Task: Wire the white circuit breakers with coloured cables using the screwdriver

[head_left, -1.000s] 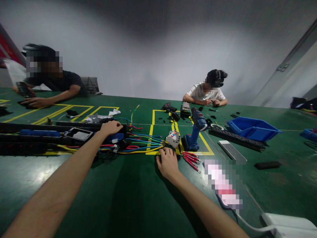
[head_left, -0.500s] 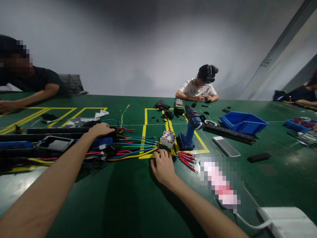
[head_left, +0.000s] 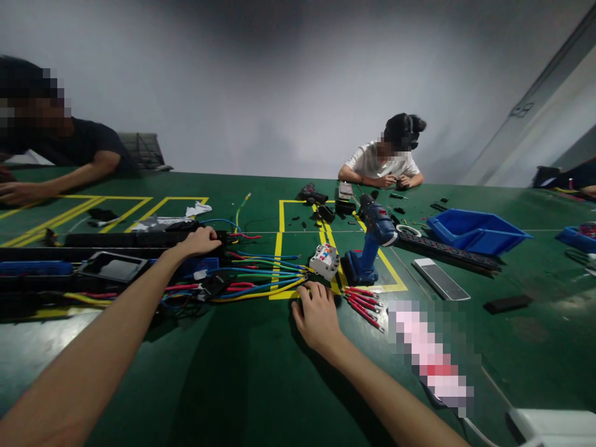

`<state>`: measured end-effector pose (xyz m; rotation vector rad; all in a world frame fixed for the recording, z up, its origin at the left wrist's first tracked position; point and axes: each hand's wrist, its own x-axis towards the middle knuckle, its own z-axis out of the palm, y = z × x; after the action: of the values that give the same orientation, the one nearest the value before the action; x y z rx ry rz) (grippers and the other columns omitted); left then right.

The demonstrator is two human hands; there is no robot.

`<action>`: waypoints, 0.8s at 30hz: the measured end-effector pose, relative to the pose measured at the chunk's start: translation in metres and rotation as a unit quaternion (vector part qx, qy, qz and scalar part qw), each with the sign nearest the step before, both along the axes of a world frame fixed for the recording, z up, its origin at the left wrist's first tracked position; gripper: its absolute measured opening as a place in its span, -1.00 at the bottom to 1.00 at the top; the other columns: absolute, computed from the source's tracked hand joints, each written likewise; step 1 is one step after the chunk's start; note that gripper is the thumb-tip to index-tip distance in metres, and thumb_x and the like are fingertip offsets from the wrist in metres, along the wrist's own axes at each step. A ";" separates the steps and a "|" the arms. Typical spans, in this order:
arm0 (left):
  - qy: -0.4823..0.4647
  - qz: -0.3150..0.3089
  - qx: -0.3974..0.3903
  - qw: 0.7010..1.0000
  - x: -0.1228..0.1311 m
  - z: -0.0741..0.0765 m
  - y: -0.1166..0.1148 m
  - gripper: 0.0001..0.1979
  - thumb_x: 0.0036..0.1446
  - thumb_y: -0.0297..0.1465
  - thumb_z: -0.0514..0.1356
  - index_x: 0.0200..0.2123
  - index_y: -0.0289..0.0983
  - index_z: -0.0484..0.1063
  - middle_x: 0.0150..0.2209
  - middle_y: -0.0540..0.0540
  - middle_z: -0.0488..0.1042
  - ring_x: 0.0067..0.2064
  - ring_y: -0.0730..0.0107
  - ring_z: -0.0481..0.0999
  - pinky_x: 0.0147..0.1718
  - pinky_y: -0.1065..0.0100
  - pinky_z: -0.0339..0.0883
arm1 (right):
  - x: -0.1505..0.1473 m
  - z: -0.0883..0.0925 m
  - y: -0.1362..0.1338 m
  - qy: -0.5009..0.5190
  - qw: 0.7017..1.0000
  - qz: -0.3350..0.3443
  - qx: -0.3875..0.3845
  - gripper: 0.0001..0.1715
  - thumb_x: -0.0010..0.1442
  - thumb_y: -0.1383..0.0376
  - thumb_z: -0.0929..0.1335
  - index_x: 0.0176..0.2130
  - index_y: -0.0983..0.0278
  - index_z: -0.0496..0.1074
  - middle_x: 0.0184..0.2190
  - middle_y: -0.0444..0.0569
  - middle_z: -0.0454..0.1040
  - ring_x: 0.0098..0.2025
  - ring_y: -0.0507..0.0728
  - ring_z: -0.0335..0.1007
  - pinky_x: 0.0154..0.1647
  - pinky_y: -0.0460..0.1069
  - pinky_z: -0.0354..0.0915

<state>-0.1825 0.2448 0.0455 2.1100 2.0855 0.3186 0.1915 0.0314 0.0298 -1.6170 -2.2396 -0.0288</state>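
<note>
My left hand point(head_left: 200, 241) lies over the end of a long black bar point(head_left: 125, 239), its fingers curled over the edge; their tips are partly hidden. Beneath that forearm is a grey-framed panel point(head_left: 113, 267). From the bars' right ends a bundle of blue, green, yellow and red wires point(head_left: 261, 277) runs to the right. At the wire ends stands a white circuit breaker point(head_left: 325, 261). My right hand point(head_left: 319, 316) rests on the table just in front of the breaker, fingers apart, holding nothing visible. Close to its right lie several short red cables with metal lugs point(head_left: 365, 304).
A blue cordless drill point(head_left: 367, 245) stands behind the red cables. Further right are a black socket strip point(head_left: 447, 251), a blue bin point(head_left: 477, 231), a phone-like white device point(head_left: 440, 279) and a black block point(head_left: 507, 303). Co-workers sit at the left and across the table.
The view has shifted slightly, so most things sit a little further right. Both hands keep nearly the same places on the bar and table.
</note>
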 end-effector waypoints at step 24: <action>0.112 -0.034 0.012 0.993 -0.028 0.019 0.021 -0.47 -0.22 -0.55 0.42 -0.09 -0.39 0.45 -0.09 -0.19 0.47 0.04 0.10 0.27 0.12 -0.15 0.07 | -0.001 -0.003 0.004 -0.003 1.000 0.003 -0.020 -0.67 0.34 0.16 0.18 0.04 0.17 0.30 0.10 0.07 0.29 0.15 0.27 0.11 0.13 0.17 0.10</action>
<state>-0.2102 0.2657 0.0648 2.3207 2.1285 0.1035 0.1905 0.0356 0.0271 -1.6340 -2.2633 0.0128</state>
